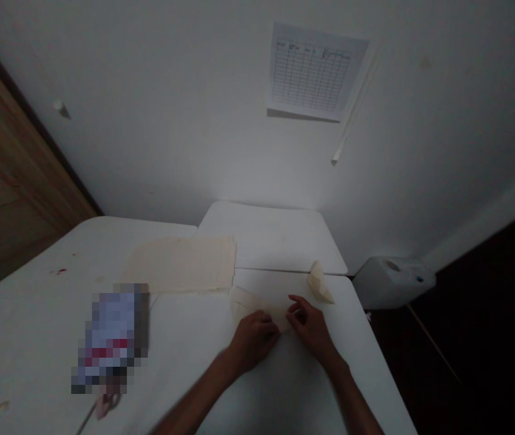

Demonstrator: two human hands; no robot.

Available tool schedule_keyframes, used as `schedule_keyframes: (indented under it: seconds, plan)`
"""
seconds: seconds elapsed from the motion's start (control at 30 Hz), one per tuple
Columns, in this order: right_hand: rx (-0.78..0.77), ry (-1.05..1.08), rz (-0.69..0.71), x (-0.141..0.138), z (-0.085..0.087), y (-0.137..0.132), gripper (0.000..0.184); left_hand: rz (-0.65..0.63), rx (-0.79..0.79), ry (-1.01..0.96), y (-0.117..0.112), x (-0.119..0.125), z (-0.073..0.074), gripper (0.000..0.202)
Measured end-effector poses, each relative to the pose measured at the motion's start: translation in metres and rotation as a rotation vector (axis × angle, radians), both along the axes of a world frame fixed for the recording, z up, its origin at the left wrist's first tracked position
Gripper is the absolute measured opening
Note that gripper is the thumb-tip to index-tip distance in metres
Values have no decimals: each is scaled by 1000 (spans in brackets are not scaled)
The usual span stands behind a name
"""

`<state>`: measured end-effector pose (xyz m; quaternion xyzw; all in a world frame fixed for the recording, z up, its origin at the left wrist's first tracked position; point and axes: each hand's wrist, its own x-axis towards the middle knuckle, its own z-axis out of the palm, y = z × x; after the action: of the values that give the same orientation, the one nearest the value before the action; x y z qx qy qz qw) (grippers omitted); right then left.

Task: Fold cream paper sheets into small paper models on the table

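Note:
On the white table (pixel 185 356) my left hand (pixel 252 338) and my right hand (pixel 309 326) rest side by side on a pale cream sheet of paper (pixel 251 302). Both hands have their fingers curled down onto the sheet's near edge, pinching or pressing it. The sheet looks partly folded. A small folded cream paper piece (pixel 320 283) lies just beyond my right hand. A flat stack of cream paper sheets (pixel 185 264) lies beyond my left hand.
A blurred-out card-like object (pixel 112 335) lies at the left, with pink-handled scissors (pixel 106 406) near the front edge. A second white surface (pixel 275 235) adjoins the table at the back. A white container (pixel 393 281) stands on the floor at right. A printed chart (pixel 314 72) hangs on the wall.

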<state>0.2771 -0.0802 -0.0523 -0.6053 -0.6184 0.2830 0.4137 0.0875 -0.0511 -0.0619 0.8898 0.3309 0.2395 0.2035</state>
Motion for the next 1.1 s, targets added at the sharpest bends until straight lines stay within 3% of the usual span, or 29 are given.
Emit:
schedule_keyframes:
  seconds: [0.13, 0.33, 0.63, 0.87, 1.1]
  plan:
    - [139, -117, -85, 4, 0, -23, 25, 72, -73, -7, 4, 2, 1, 16]
    - [219, -370, -27, -3, -8, -52, 20, 89, -130, -1, 9, 5, 1, 14]
    - [204, -681, 54, -14, -6, -50, 33, 101, -161, 8, 13, 6, 2, 13]
    - [178, -786, 60, -17, -7, -51, 41, 124, -146, -7, 13, 7, -1, 9]
    - [161, -791, 56, -18, -9, -52, 38, -73, -61, 8, 7, -7, 7, 21]
